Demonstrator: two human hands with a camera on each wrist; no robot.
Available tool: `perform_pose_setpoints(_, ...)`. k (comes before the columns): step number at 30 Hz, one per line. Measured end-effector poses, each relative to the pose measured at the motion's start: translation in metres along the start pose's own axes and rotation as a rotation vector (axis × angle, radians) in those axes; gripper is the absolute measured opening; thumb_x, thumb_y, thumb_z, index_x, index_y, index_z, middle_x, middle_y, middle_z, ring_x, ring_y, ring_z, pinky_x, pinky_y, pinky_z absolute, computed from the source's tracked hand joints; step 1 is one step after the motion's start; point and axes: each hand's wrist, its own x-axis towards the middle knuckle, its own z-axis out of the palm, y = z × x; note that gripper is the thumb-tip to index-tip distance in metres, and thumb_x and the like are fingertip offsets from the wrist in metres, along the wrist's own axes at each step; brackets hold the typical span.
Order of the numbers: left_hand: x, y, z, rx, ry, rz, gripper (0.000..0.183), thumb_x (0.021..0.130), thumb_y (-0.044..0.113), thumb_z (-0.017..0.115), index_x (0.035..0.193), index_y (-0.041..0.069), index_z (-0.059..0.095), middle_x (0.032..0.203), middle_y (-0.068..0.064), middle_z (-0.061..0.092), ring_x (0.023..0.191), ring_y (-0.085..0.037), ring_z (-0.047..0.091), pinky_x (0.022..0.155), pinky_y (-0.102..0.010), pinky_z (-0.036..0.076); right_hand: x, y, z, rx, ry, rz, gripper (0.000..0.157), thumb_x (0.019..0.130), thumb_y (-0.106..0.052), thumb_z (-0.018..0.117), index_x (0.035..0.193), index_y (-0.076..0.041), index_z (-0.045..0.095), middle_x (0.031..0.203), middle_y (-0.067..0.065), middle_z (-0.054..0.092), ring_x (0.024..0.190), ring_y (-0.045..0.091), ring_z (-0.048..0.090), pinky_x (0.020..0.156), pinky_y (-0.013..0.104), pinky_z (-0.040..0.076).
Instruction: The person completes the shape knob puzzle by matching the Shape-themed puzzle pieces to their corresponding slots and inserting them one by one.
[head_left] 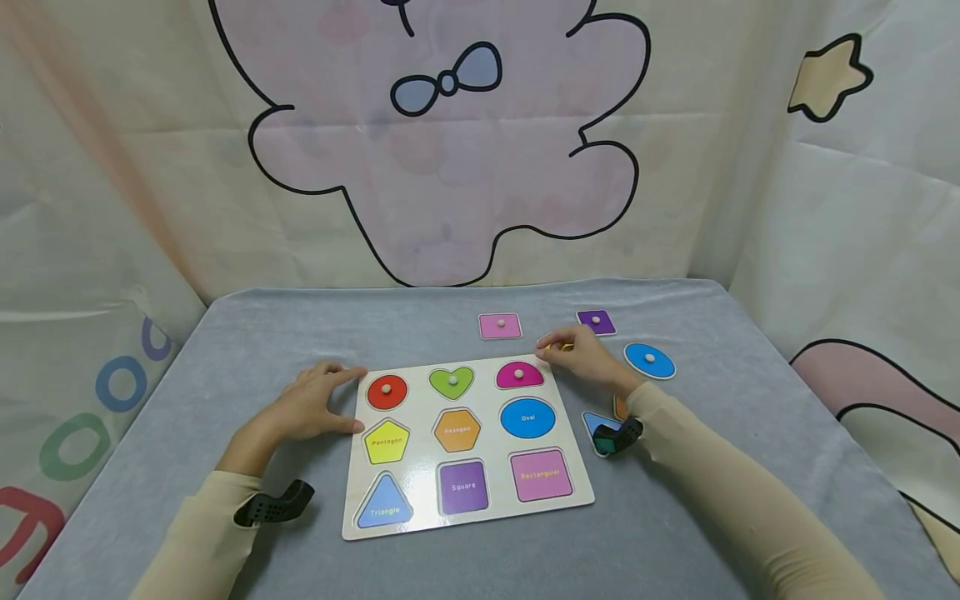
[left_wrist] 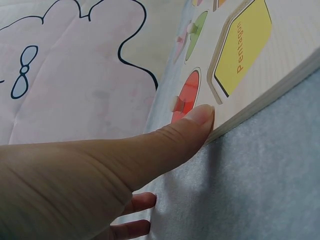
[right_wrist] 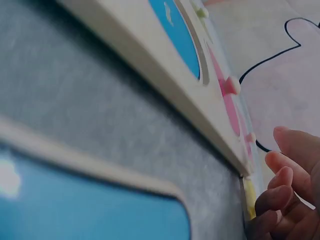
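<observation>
Though it lies askew, the board (head_left: 492, 442) runs lengthwise left to right.

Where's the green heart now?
In the head view, the green heart sits in the board's far row, right of the red circle, left of the pink semicircle.

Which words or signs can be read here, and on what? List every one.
"Pentagon": yellow recess of the white board
"Hexagon": orange recess
"Oval": blue recess
"Triangle": lighter-blue recess
"Square": purple recess
"Rectangular": pink recess
Large letter-like shapes on the left cloth: partly cut off, no certain word.
</observation>
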Motion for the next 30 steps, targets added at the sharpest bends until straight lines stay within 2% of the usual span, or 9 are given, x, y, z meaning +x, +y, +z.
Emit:
perform_pose_setpoints(9,0.002,-0.003,0.001,-0.002,-0.002,0.006,0.088,0.075,0.043,0.088,0.149,0.015,0.050,0.145,-0.027,0.045,0.130,-0.049,0.042,0.101,-0.072,0.038,0.003,0.011,-0.008,-0.013,0.033,0.019,0.024,0.095,-0.019,0.071,0.110,-0.001,0.076,0.091,0.010,0.068,0.084,0.019,0.052,0.065,0.020,0.045)
perform_pose_setpoints(16,0.001,-0.002,0.000,-0.001,-0.003,0.009,0.088,0.075,0.043,0.088,0.149,0.015,0.051,0.145,-0.027,0.045,0.130,-0.050,0.042,0.101,-0.072,0.038,0.006,0.008,-0.016,-0.012,0.029,0.073,0.028,0.097,-0.020,0.069,0.115,0.001,0.074,0.095,0.011,0.067,0.081,0.020,0.055,0.064,0.020,0.050)
perform_pose_setpoints(21,0.001,-0.001,0.000,0.000,-0.003,0.007,0.088,0.074,0.043,0.088,0.149,0.015,0.051,0.146,-0.028,0.045,0.131,-0.051,0.042,0.101,-0.073,0.037,0.007,0.004,-0.021,-0.008,0.044,0.073,0.027,0.096,-0.018,0.069,0.112,0.004,0.074,0.089,0.011,0.064,0.075,0.017,0.054,0.061,0.020,0.048)
perform_pose_setpoints(30,0.001,-0.001,0.000,-0.001,-0.005,0.002,0.088,0.074,0.044,0.088,0.149,0.015,0.051,0.146,-0.029,0.044,0.131,-0.052,0.041,0.102,-0.073,0.037,0.009,0.003,-0.022,-0.022,0.018,0.113,0.029,0.095,-0.017,0.071,0.114,0.004,0.073,0.089,0.009,0.061,0.076,0.016,0.052,0.061,0.019,0.047)
